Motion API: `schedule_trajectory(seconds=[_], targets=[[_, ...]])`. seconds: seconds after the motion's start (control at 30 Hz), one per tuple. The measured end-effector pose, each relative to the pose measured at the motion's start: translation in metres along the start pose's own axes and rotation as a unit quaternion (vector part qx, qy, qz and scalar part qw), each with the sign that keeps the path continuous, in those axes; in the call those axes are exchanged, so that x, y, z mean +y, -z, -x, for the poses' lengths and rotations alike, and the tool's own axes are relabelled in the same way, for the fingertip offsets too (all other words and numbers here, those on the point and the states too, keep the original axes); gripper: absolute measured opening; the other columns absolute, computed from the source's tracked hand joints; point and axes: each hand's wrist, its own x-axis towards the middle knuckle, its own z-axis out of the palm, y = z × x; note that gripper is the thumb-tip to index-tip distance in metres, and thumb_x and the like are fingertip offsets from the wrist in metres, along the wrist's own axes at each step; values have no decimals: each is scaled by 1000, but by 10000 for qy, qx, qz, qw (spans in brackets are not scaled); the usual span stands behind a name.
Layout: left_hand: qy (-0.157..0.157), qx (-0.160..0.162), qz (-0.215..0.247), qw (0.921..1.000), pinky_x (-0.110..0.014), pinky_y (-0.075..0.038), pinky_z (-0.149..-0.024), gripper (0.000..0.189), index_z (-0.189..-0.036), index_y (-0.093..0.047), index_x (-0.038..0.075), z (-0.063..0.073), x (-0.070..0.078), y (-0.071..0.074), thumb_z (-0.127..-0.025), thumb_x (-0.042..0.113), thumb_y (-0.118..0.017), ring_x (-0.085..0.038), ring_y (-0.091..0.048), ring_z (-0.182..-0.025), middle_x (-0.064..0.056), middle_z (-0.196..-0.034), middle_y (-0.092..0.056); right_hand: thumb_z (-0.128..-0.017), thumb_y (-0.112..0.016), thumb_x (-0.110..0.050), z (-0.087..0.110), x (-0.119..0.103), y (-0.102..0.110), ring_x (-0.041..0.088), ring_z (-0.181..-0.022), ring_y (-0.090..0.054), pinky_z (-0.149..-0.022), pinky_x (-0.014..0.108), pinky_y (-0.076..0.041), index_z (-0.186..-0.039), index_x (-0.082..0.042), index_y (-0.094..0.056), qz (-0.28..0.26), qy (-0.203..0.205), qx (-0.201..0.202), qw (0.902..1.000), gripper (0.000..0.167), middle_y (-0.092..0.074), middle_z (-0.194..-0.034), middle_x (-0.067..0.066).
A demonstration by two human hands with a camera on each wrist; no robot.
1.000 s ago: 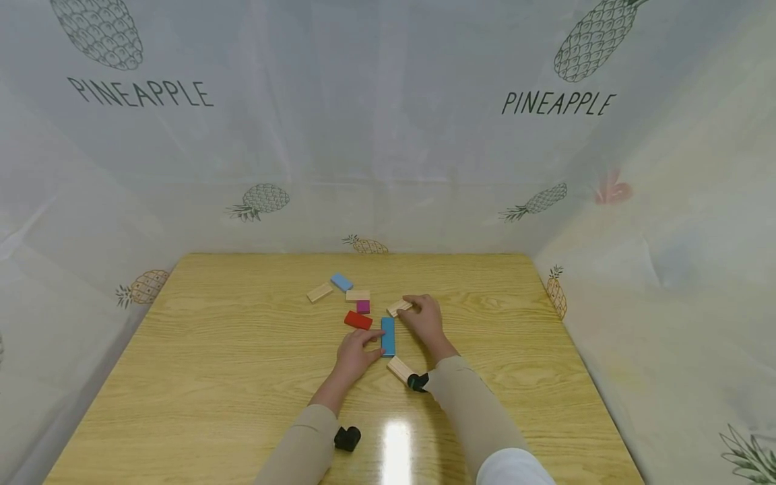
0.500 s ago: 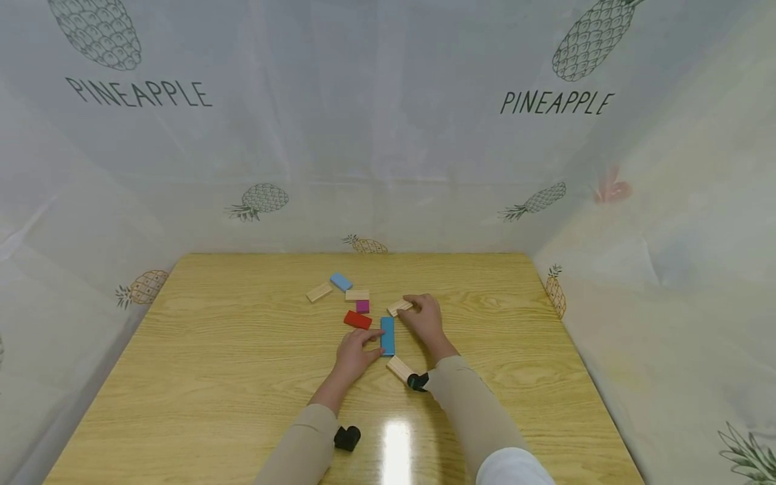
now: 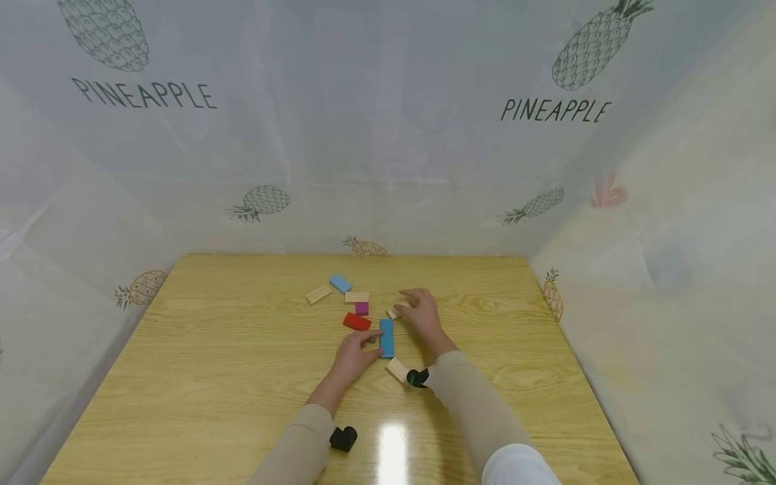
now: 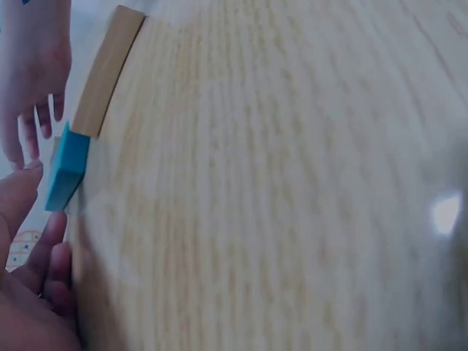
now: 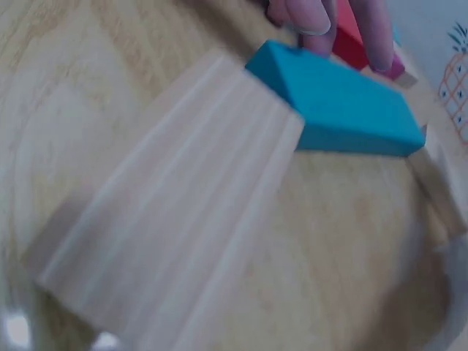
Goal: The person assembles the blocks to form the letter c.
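A blue block [image 3: 386,339] lies lengthwise on the table. My left hand [image 3: 351,357] touches its left side, thumb and forefinger spaced apart along that edge. My right hand [image 3: 422,316] hovers at a plain wooden block [image 3: 393,312] beyond the blue one, thumb and forefinger spread and partly covering it. A second plain wooden block [image 3: 397,370] slants from the blue block's near end, partly hidden by the black wrist camera. In the right wrist view, that near block [image 5: 175,197] meets the corner of the blue block [image 5: 351,110]; my right fingers are not clear there.
Left of the blue block lie a red block [image 3: 357,322], a small purple block [image 3: 362,308] and a plain block [image 3: 357,297]. Farther back are a light blue block [image 3: 341,283] and another plain block [image 3: 318,294]. A pineapple-print curtain [image 3: 388,148] hangs behind the table [image 3: 200,377].
My right thumb and forefinger have lifted slightly up and away from the far plain block, which stays in place. My left hand stays at the blue block. The head view has shifted a little.
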Motion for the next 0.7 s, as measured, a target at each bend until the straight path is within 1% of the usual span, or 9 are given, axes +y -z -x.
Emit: schedule_trajectory(seconds=[0.1,0.2,0.3,0.37,0.5,0.6,0.7], targets=[[210,-3,574,9981,-42,-51,-85,36,-123,-66,9,1,1,5,-88,14,-73,-25,-59,-97,-5,-104,-65,-85,-77,-16,-5,-8,-5,33,-118,-47,-99,49,-42,-121,-6,-68,6,77,-151,9999,39,-56,-124,13],[313,70,935,9951,-42,-53,-83,34,-124,-65,7,3,4,13,-90,11,-70,-25,-62,-95,-8,-104,-65,-85,-77,-18,-8,-18,-10,34,-117,-48,-96,50,-44,-121,-8,-69,53,125,-332,9994,39,-57,-125,13],[349,171,1031,9939,-41,-55,-81,34,-124,-65,6,7,4,20,-91,11,-70,-25,-64,-94,-9,-105,-66,-84,-78,-19,-8,-26,-16,35,-117,-48,-96,51,-44,-121,-8,-69,159,177,-483,9985,39,-58,-125,12],[409,230,1037,9935,-41,-54,-81,33,-123,-65,7,10,3,25,-91,12,-70,-24,-64,-94,-8,-105,-66,-84,-77,-19,-7,-30,-20,35,-119,-48,-98,52,-43,-121,-8,-69,183,246,-553,9980,39,-59,-124,12],[415,357,1056,9929,-43,-54,-83,33,-122,-65,6,16,-3,35,-90,12,-70,-26,-64,-95,-8,-104,-66,-85,-76,-17,-2,-35,-28,33,-122,-46,-101,51,-40,-120,-8,-70,204,469,-734,9960,37,-61,-123,10],[448,447,1073,9922,-44,-54,-83,35,-124,-65,5,20,-6,42,-90,11,-70,-28,-64,-96,-9,-105,-66,-84,-77,-16,4,-37,-35,32,-118,-47,-100,51,-39,-119,-7,-70,216,640,-910,9936,37,-63,-120,10],[550,515,1049,9916,-44,-53,-84,35,-125,-64,6,23,-10,49,-91,11,-70,-27,-64,-97,-8,-105,-66,-82,-80,-18,8,-38,-41,29,-114,-48,-98,49,-41,-118,-7,-71,337,674,-1057,9915,38,-64,-118,7]])
